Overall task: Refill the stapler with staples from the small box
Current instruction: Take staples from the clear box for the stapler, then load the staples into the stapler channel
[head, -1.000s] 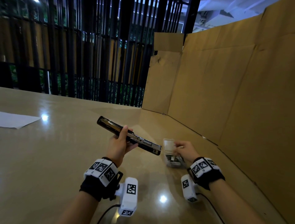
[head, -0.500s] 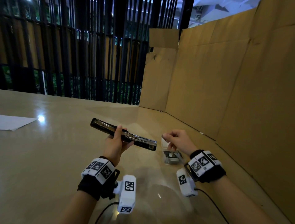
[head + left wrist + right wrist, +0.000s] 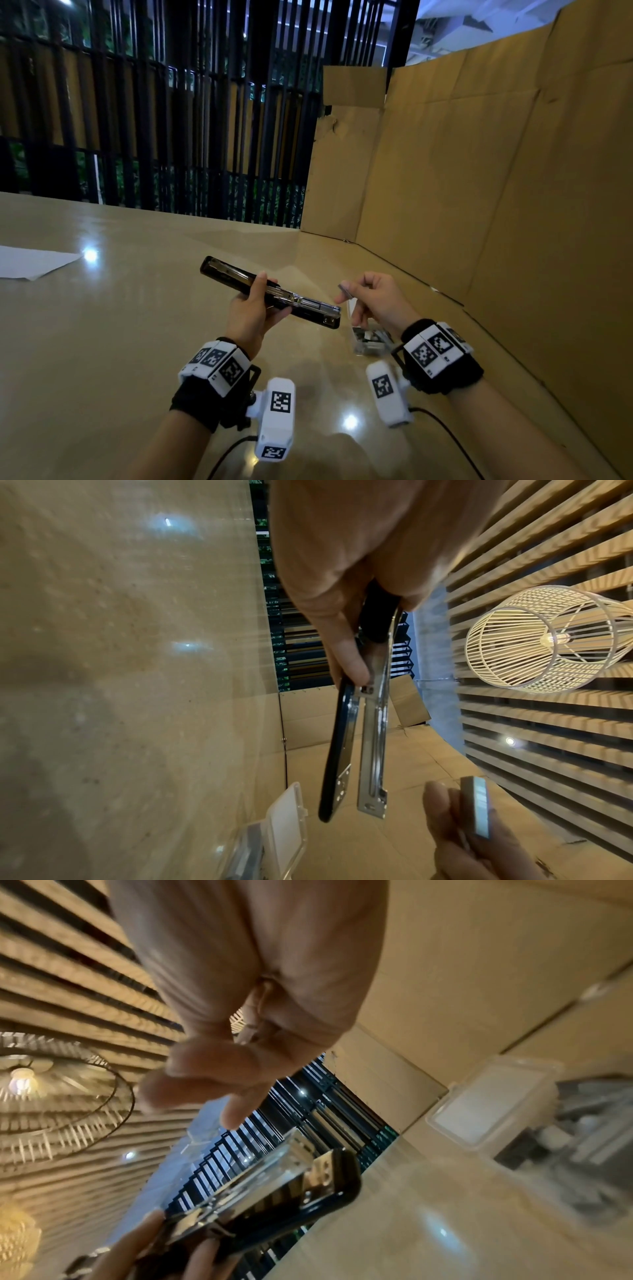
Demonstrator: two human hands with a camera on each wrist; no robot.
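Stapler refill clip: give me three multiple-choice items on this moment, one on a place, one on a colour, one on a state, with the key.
1. Where is the staple box?
A. On the table under the right hand
B. On the paper sheet
C. In the left hand

2. What colour is the stapler body?
A. Red
B. Black
C. White

3. What state is the stapler in?
A. Closed on the table
B. Closed in the hand
C. Opened out, metal channel exposed

Key: 1 A, the open box sits below the right hand, which pinches a staple strip; 2 B, black shell around silver metal; 3 C, the left hand holds it unfolded in the air.
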